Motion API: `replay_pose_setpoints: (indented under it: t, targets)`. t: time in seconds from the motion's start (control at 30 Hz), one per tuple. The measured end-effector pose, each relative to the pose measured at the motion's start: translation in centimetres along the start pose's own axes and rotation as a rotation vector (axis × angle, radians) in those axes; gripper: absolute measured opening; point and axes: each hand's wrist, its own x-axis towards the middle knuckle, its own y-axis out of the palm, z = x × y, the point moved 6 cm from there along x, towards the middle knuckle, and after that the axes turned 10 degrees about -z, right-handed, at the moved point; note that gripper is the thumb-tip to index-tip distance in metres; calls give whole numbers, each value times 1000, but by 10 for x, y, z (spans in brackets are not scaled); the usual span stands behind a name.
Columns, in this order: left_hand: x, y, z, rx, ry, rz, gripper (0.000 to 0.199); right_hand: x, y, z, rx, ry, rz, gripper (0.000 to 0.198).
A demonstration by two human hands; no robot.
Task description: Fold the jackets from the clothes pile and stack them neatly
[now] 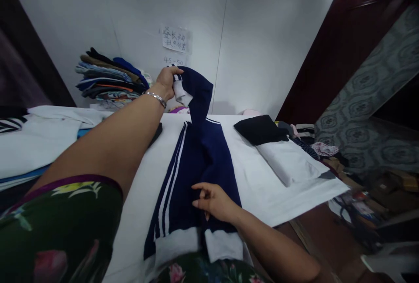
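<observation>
A navy jacket (pixel 219 156) with white side stripes and a pale hem band lies lengthwise on the white table (pixel 255 196), its hem towards me. My left hand (pixel 166 81) is closed on a raised navy part with a white, striped edge, holding it above the table's far side; I cannot tell whether this is a sleeve end or the collar. Over the lower front of the jacket is my right hand (pixel 214 202), index finger stretched out and thumb apart from it, with nothing visible between them. Whether its fingertips touch the cloth is unclear.
A tall stack of folded clothes (pixel 109 78) stands against the wall at the back left. White garments (pixel 42 139) lie piled at left. To the right are a folded black garment (pixel 262 129) and a white garment (pixel 291 161). Assorted items (pixel 363 204) crowd the floor beyond the table's right edge.
</observation>
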Motion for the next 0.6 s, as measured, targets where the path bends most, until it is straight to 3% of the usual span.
replay_pose_setpoints:
  t: [0.13, 0.23, 0.3, 0.37, 0.47, 0.5, 0.6]
  targets:
    - [-4, 7, 0, 16, 16, 61, 7, 2, 10, -13, -47, 56, 55, 61]
    - [-6, 6, 6, 73, -22, 63, 10, -6, 12, -19, -79, 68, 130, 59]
    - [-7, 4, 7, 100, -40, 52, 12, -13, 6, -11, -67, 17, 149, 51]
    - [-9, 3, 5, 115, -46, 41, 12, -15, -10, 8, -109, -136, 60, 41]
    - [-12, 5, -4, 106, -21, 39, 10, -9, -40, 42, -378, -465, -199, 39]
    - [-13, 7, -8, 103, -9, 40, 11, -3, -44, 46, -509, -516, -243, 45]
    - [-17, 18, -14, 102, 18, 58, 12, 26, -40, 31, -854, -388, -141, 66]
